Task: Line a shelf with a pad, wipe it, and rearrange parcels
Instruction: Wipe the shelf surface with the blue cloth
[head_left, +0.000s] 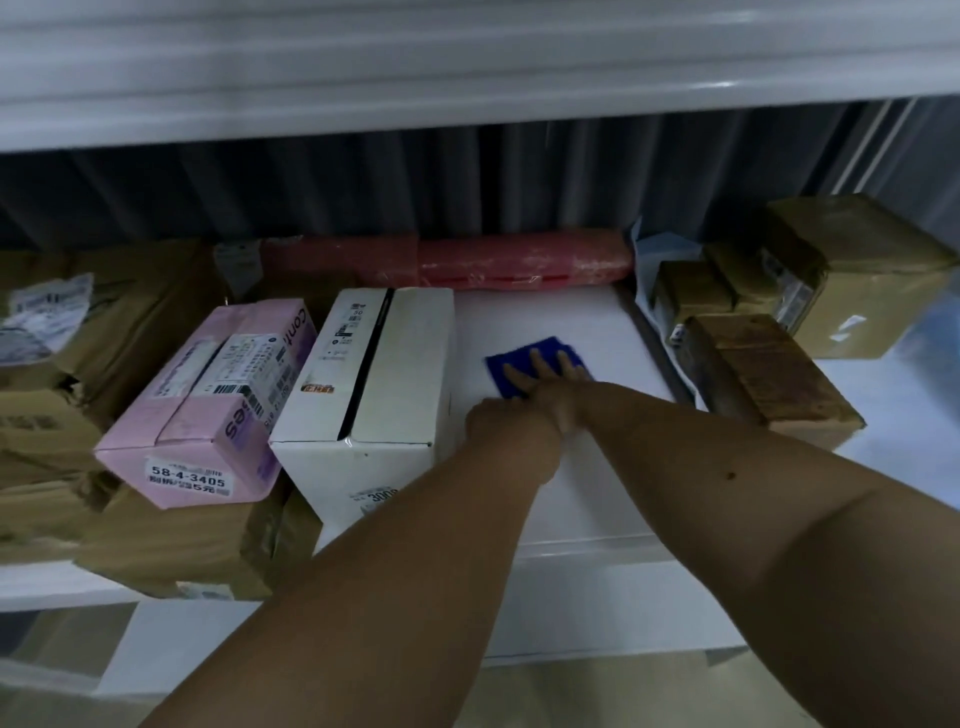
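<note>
A white pad (545, 317) lines the middle of the shelf. On it lies a blue cloth (524, 358). My right hand (550, 379) lies flat on the cloth with its fingers spread over it. My left hand (501, 423) rests on the pad just in front of the cloth, beside the white box (374, 374). Its fingers are tucked out of sight under my right wrist. A pink parcel (218, 400) lies left of the white box, and a red roll (467, 257) lies along the back wall.
Brown taped parcels (156, 540) are stacked at the left. Several brown boxes (763, 374) stand to the right of the pad, with a larger one (862, 270) behind. Another shelf board (467, 78) hangs close overhead. The shelf's front edge (597, 551) is just below my forearms.
</note>
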